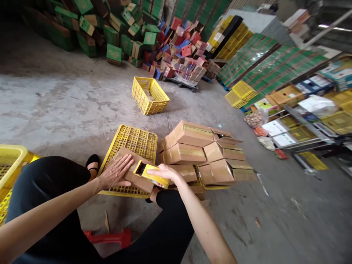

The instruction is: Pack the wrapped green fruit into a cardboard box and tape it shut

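Observation:
A brown cardboard box (141, 182) lies across an upturned yellow plastic crate (137, 137) between my legs. My left hand (117, 171) rests flat on the box's top, fingers stretched out. In my right hand (165, 174) is a yellow tape dispenser (145, 170), held against the right part of the box's upper face. The fingers under the dispenser are mostly hidden. Just right of the crate, taped cardboard boxes (184, 153) are stacked on another yellow crate.
An open yellow crate (150, 97) stands ahead on the concrete floor. Another yellow crate (13, 157) is at my left. A red plastic stool (121, 237) shows beneath me. Piles of green boxes (114, 53) and red and blue boxes fill the back. Loaded racks (299, 143) stand at the right.

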### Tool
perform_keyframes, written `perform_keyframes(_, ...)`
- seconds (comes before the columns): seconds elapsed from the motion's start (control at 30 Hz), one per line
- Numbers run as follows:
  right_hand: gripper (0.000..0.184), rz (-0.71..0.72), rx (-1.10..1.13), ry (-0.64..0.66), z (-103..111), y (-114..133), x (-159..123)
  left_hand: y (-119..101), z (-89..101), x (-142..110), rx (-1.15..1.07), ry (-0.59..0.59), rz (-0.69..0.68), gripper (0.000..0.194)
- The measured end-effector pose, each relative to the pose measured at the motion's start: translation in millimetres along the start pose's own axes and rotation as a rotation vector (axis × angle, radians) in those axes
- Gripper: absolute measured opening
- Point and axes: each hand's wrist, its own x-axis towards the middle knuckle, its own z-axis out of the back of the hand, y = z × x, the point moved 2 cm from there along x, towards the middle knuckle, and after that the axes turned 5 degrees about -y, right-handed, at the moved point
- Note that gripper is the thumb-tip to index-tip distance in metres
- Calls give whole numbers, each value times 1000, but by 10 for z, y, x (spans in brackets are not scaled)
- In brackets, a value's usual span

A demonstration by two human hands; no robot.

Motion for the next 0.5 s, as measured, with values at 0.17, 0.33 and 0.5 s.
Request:
perform_keyframes(0.17,53,29,-17,3,-37,-39,-2,-242,-38,19,-22,-1,-62,107)
perform_keyframes(0.33,50,45,-42,0,-62,-47,71,-265,-82,42,-31,13,-58,106)
perform_keyframes(0.5,50,37,-42,-3,-33,-75,60,-215,-79,59,-44,45,-45,109)
